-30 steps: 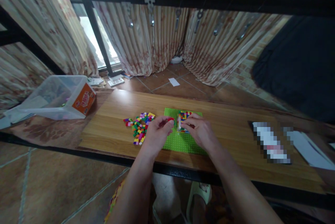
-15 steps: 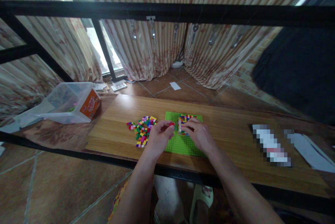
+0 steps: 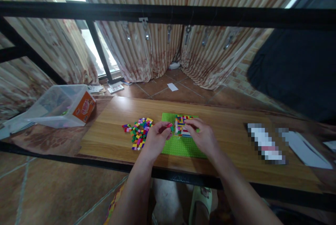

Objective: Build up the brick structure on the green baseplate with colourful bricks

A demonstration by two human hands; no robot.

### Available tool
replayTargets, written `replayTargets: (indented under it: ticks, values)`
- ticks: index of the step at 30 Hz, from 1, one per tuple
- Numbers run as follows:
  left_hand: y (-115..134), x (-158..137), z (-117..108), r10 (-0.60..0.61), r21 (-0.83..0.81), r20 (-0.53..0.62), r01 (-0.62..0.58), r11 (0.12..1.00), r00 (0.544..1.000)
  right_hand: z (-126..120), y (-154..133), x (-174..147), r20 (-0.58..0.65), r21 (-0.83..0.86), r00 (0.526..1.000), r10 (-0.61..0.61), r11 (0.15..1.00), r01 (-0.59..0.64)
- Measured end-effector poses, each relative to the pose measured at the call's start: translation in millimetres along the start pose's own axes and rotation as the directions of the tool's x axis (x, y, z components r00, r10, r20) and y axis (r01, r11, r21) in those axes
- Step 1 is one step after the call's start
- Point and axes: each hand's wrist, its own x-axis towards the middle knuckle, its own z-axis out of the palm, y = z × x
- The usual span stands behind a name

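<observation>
A green baseplate (image 3: 177,145) lies on the wooden board, with a block of small coloured bricks (image 3: 180,124) built on its far part. My left hand (image 3: 156,138) rests at the plate's left edge and pinches a small red brick (image 3: 170,125) between thumb and fingers. My right hand (image 3: 202,136) lies over the plate, its fingertips touching the built bricks. A loose pile of coloured bricks (image 3: 138,133) sits on the board just left of my left hand.
A clear plastic tub (image 3: 59,106) with an orange label lies tipped at the far left. A blurred flat object (image 3: 265,143) and white papers (image 3: 304,150) lie at the right. A black bar (image 3: 168,15) crosses overhead. Curtains and tiled floor are beyond the table.
My view shifted slightly. Both hands stay at the baseplate; the left hand with the red brick has edged closer to the built bricks.
</observation>
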Motion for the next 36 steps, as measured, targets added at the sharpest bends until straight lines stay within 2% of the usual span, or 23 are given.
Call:
replayTargets:
  ticks: [5, 9, 20, 28, 36]
  values:
    - [-1.7, -1.1, 3.8, 0.019, 0.016, 0.076, -0.020, 1.000, 0.997, 7.8, -15.4, -5.8, 0.046, 0.280, 0.990, 0.133, 0.950, -0.140]
    - [-2.1, -3.8, 6.8, 0.048, -0.016, 0.129, -0.047, 0.999, 0.990, 12.2, -22.1, -8.3, 0.055, 0.402, 0.986, 0.157, 0.900, -0.166]
    - [0.7, -7.6, 10.3, 0.120, 0.027, 0.217, -0.128, 0.991, 0.969, 2.6, -37.8, -9.9, 0.060, 0.378, 0.992, 0.115, 0.917, -0.129]
    - [0.1, -7.4, 7.7, 0.114, 0.046, 0.259, -0.130, 0.990, 0.959, 5.0, -32.1, -9.7, 0.121, 0.501, 0.973, 0.196, 0.834, -0.230]
    - [0.8, -7.5, 6.7, 0.105, 0.016, 0.226, -0.112, 0.994, 0.968, 8.6, -30.7, -10.3, 0.076, 0.494, 0.970, 0.229, 0.837, -0.236]
